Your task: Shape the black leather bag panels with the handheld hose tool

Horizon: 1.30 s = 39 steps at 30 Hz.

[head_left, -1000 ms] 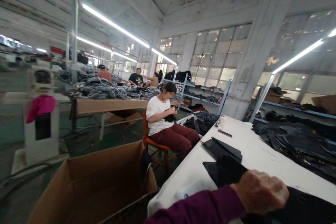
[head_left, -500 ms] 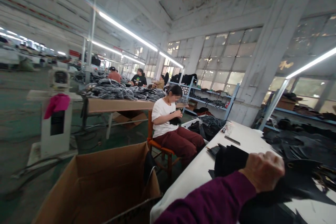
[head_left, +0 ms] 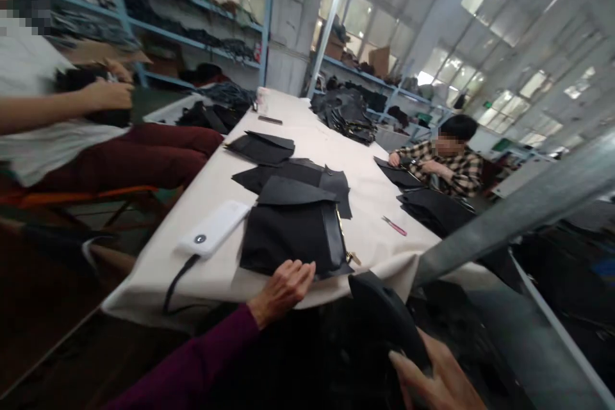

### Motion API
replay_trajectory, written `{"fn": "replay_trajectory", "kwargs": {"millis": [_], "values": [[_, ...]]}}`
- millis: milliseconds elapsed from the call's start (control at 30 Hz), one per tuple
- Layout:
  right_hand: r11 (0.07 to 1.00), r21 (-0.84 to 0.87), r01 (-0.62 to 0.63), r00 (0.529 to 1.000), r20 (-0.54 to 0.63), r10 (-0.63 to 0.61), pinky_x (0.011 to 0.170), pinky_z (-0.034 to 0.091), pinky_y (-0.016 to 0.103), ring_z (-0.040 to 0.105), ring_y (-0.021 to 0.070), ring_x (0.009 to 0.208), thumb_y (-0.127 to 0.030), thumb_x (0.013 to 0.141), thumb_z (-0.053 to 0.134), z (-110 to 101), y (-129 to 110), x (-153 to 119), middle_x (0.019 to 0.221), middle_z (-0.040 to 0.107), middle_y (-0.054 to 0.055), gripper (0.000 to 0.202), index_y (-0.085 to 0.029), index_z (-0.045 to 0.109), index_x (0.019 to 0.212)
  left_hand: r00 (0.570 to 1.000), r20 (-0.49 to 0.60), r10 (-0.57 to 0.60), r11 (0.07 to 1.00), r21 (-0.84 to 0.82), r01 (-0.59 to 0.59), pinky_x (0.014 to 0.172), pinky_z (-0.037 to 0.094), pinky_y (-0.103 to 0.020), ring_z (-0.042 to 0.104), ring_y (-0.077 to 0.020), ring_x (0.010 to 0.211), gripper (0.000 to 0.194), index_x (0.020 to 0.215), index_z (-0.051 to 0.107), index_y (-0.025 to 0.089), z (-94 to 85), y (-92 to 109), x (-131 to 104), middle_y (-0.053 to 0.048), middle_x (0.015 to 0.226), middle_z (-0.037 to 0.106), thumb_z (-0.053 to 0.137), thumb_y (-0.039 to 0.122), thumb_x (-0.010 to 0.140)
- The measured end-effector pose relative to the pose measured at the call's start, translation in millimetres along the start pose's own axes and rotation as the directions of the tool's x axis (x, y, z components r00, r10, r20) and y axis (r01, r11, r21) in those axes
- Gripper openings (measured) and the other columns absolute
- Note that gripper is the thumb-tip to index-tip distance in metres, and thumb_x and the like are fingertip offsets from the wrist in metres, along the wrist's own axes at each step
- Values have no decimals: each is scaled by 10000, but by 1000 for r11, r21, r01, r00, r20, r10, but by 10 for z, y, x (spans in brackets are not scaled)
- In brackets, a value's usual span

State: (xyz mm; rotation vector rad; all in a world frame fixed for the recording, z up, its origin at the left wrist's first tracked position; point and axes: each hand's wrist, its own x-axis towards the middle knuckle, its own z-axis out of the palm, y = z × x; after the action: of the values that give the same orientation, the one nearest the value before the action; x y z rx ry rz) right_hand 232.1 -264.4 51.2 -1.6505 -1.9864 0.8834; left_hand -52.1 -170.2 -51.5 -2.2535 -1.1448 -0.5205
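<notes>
My left hand (head_left: 288,285), in a purple sleeve, has its fingers curled on the front edge of a black fabric piece (head_left: 288,237) with a zipper along its right side. This piece lies near the front of the white-covered table (head_left: 177,269). At the lower right, my right hand (head_left: 437,375) grips a curved black piece (head_left: 384,301) between thumb and fingers, just off the table's front edge. Behind the zippered piece lie more black pieces (head_left: 307,173), and a separate black stack (head_left: 262,147) sits farther back.
A white power bank (head_left: 214,227) with a black cable lies left. Pink scissors (head_left: 394,226) rest right. People sit at the left and across the table at the right. A metal post (head_left: 504,211) slants across the right side; a cardboard box (head_left: 48,307) stands lower left.
The view has swung right and down toward the table. My left hand now rests at the zippered piece's front edge, and my right hand has come into view with a curved black piece.
</notes>
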Motion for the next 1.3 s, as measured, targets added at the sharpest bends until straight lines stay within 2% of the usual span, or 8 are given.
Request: {"fn": "replay_trajectory", "kwargs": {"millis": [67,167,367,567,767,1000,1167,1300], "values": [[1000,-4,-23,999,32,24,616,459,285,577,187,592,-458,837,523,48,-18,15,571,577,-7,277,-194,546,755,999,42,-35,999,-22,36,680,384,-309,503,-177,812,359,1211,445,63,10,37,-41,-77,914,556,350,33,866],[999,15,-31,999,39,30,551,430,250,542,148,511,-415,863,489,105,-104,68,526,532,-35,264,-179,489,746,997,54,-46,998,-40,48,697,378,-317,497,-186,819,374,1226,437,65,19,24,-52,-80,924,553,372,34,859],[997,73,-20,997,82,14,484,397,203,515,114,472,-351,874,491,154,-282,119,527,503,-56,199,-174,480,782,998,35,-46,997,-66,48,694,369,-328,494,-196,804,405,1250,422,82,99,-5,-87,-77,904,551,358,25,854],[999,36,-11,996,88,8,483,415,196,527,105,479,-310,848,521,297,-472,360,592,511,-46,164,-165,474,788,999,11,-47,991,-123,48,722,386,-340,504,-200,830,400,1246,412,93,140,-10,-133,-83,923,556,351,30,856],[997,69,19,992,127,-27,465,414,201,543,116,472,-323,852,517,407,-437,582,573,531,-43,178,-165,469,785,999,-25,-32,994,-106,29,722,402,-338,511,-193,835,356,1187,456,97,173,-22,-144,-83,930,561,352,24,855],[1000,-13,18,996,-87,-19,509,410,213,543,124,507,-374,883,475,137,-416,429,545,542,-29,255,-168,492,733,998,-46,-36,995,-100,31,705,388,-331,508,-194,816,326,1159,480,84,153,-22,-129,-81,900,562,358,31,861],[1000,8,-12,1000,-12,12,502,417,211,541,125,501,-359,855,508,223,-448,291,561,530,-36,211,-169,493,765,998,-28,-56,986,-160,51,733,405,-344,518,-196,840,345,1172,477,107,177,-6,-141,-87,919,565,345,36,861],[998,67,-6,994,105,-1,455,404,200,532,117,463,-322,834,530,420,-420,392,565,523,-44,176,-164,481,774,998,-28,-63,986,-159,58,742,420,-341,526,-198,854,345,1154,493,115,186,-18,-140,-90,934,570,350,27,853]]}}
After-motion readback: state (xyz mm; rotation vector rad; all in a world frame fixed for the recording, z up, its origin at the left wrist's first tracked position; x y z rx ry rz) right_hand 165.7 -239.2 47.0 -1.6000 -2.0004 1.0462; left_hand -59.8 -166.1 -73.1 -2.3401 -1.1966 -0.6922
